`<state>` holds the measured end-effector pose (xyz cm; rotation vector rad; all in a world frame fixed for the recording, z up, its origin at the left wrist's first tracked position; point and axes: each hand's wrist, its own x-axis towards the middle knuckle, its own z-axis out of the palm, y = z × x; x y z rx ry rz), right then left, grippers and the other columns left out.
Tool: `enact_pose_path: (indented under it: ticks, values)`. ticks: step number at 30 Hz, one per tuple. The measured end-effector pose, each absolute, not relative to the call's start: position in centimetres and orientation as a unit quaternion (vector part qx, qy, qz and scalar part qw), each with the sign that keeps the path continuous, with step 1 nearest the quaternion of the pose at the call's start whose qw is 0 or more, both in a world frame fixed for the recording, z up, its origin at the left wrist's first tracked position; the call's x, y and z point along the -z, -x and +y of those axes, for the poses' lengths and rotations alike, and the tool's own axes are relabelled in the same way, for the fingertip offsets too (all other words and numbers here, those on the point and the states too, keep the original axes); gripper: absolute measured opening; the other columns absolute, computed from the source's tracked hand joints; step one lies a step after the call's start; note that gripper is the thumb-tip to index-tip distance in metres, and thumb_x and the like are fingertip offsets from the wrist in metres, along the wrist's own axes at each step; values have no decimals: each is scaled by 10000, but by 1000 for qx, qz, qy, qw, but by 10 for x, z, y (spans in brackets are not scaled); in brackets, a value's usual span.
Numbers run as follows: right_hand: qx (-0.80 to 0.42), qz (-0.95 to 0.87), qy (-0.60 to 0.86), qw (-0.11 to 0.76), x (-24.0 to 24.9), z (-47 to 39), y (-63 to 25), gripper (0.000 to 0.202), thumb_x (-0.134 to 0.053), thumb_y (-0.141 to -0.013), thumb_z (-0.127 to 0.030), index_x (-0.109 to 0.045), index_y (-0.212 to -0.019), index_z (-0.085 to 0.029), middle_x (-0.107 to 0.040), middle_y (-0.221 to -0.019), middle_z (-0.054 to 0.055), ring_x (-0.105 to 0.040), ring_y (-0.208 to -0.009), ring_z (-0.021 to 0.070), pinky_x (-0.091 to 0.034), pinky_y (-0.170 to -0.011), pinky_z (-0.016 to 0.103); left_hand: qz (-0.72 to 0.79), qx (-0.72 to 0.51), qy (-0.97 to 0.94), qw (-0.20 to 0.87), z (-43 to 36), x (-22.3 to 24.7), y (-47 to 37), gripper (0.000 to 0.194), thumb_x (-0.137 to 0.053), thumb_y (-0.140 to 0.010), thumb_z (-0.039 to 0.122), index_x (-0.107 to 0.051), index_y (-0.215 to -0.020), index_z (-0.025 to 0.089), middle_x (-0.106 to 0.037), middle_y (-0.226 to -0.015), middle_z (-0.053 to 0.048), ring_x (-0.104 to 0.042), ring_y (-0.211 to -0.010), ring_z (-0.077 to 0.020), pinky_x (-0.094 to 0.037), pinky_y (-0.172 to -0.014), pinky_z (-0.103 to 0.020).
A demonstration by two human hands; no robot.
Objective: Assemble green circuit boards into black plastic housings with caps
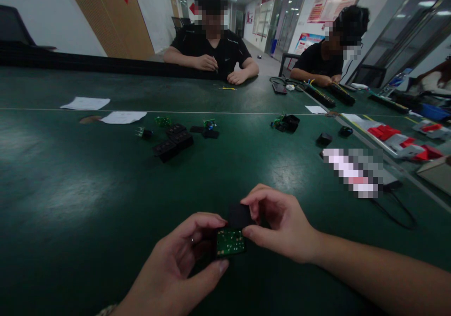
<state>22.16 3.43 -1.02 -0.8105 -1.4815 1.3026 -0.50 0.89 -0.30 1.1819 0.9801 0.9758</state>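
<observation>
Between the thumb and fingers of my left hand [186, 255] is a small black case with a green circuit board [230, 241] in it, solder side facing up. My right hand [282, 224] pinches a flat black cover [239, 215] by its right side. The cover stands tilted at the far edge of the case; whether the two touch I cannot tell. Both hands are low over the green table [141, 203], close to each other.
Black cases [174, 141] and circuit boards [162, 121] lie at left centre. Farther right are another opened case [291, 122], small black blocks [324, 139] and a blurred-out device [352, 172] with a cable [398, 208]. Two people [213, 48] sit across the table.
</observation>
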Motion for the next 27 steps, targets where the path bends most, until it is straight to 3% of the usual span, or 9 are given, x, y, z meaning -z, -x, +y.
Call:
enact_pose_path:
  ticks: [7, 16, 27]
  values:
    - [-581, -584, 304, 478, 12, 32, -221, 426, -868, -725, -84, -724, -1101, -223, -650, -887, -9, -612, -747, 118, -539, -644, 244, 405, -433, -521, 614, 6, 16, 11, 390, -815, -755, 65, -777, -1083, 273, -797, -1050, -31, -784, -963, -226, -658, -841, -277]
    - [-587, -577, 295, 485, 13, 33, -220, 395, -812, -719, -40, -688, -1060, -197, -714, -878, 7, -670, -745, 125, -583, -658, 245, 466, -425, -474, 615, 2, -5, 1, 340, -822, -712, 70, -788, -1001, 247, -786, -1061, -31, -763, -989, -224, -632, -867, -279]
    - [-567, -604, 261, 495, 4, 34, -221, 431, -760, -688, 3, -638, -1042, -211, -654, -982, 16, -632, -846, 134, -516, -736, 257, 439, -430, -509, 603, 5, 6, 6, 336, -808, -743, 91, -783, -1035, 255, -796, -1078, -39, -778, -983, -231, -647, -870, -300]
